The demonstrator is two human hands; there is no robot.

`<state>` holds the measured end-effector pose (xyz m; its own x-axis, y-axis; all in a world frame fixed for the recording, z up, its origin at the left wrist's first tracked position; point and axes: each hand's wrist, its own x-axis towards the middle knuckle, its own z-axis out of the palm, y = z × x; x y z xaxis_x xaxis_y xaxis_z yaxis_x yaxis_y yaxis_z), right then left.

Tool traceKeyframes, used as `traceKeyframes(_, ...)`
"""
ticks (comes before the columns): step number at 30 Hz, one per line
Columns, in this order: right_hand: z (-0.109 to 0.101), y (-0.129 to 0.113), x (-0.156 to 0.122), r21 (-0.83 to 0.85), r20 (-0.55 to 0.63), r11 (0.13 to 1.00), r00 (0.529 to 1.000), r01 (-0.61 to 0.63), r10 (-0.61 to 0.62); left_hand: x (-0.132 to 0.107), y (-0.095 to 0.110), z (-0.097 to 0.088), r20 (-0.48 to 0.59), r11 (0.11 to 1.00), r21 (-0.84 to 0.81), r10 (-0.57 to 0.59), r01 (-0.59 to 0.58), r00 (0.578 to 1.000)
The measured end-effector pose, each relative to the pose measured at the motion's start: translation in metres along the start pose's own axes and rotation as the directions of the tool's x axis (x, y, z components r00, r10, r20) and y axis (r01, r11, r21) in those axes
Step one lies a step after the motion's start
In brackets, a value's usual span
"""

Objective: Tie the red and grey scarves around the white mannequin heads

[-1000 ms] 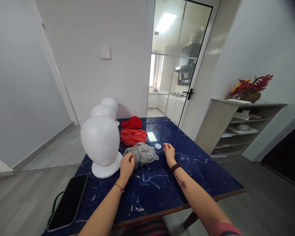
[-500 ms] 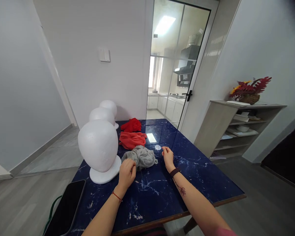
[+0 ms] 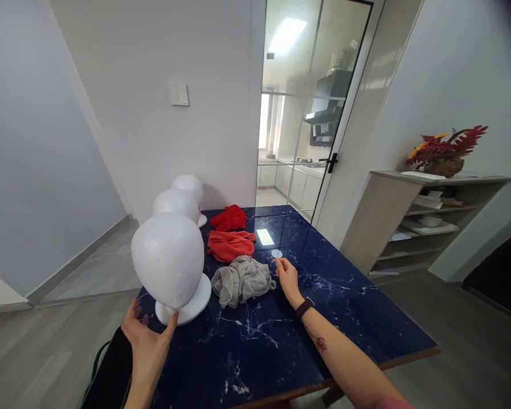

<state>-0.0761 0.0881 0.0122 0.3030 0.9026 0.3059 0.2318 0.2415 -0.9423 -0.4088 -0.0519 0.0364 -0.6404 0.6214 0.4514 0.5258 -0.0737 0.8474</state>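
Note:
A white foam mannequin head [image 3: 170, 255] stands upright on its round base [image 3: 200, 301] at the table's left side. My left hand [image 3: 147, 335] is open at that base, thumb and fingers spread, with the thumb tip at its front rim. A crumpled grey cloth [image 3: 244, 278] lies just right of the head. To the right of the cloth rests my right hand [image 3: 288, 278], its fingers curled together and nothing visible in them. Beyond its fingertips shows a pale round spot [image 3: 276, 254] on the tabletop. Behind the grey cloth lies a coral-red cloth [image 3: 231, 245].
Two more foam heads, a middle one [image 3: 176, 203] and a rear one [image 3: 188, 186], line up behind the first. A bright red cloth [image 3: 229, 217] lies near the wall. A dark phone-like slab [image 3: 111, 369] is partly under my left arm on the blue table [image 3: 255, 352].
My left hand has left the grey cloth, moved left to the foam head's base and spread its fingers. My right hand stays almost in place.

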Motion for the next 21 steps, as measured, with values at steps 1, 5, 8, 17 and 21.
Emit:
traceKeyframes(1, 0.0, -0.002, -0.002, -0.022, 0.018, 0.999, 0.999, 0.032, -0.031, 0.006, -0.001, 0.002, 0.046, 1.0, 0.022, 0.002, -0.003, 0.999)
traceKeyframes(5, -0.004, -0.008, -0.006, -0.122, 0.047, 0.983, 0.99, 0.135, -0.13, 0.018, 0.007, 0.013, 0.159, 0.999, 0.004, 0.047, -0.048, 0.986)
traceKeyframes(8, -0.003, -0.015, -0.013, -0.202, 0.083, 0.948, 0.969, 0.247, -0.235, 0.018, 0.012, 0.022, 0.172, 0.999, -0.051, 0.013, -0.004, 0.985)
traceKeyframes(17, 0.047, -0.063, -0.06, -0.168, 0.695, 0.507, 0.466, 0.845, -0.547, 0.019, -0.002, 0.04, 0.129, 0.992, -0.117, -0.038, 0.053, 0.991)
traceKeyframes(21, 0.063, -0.071, -0.065, -0.224, 0.784, 0.416, 0.417, 0.881, -0.46, 0.023, -0.009, 0.043, 0.091, 0.995, -0.1, -0.008, 0.018, 0.996)
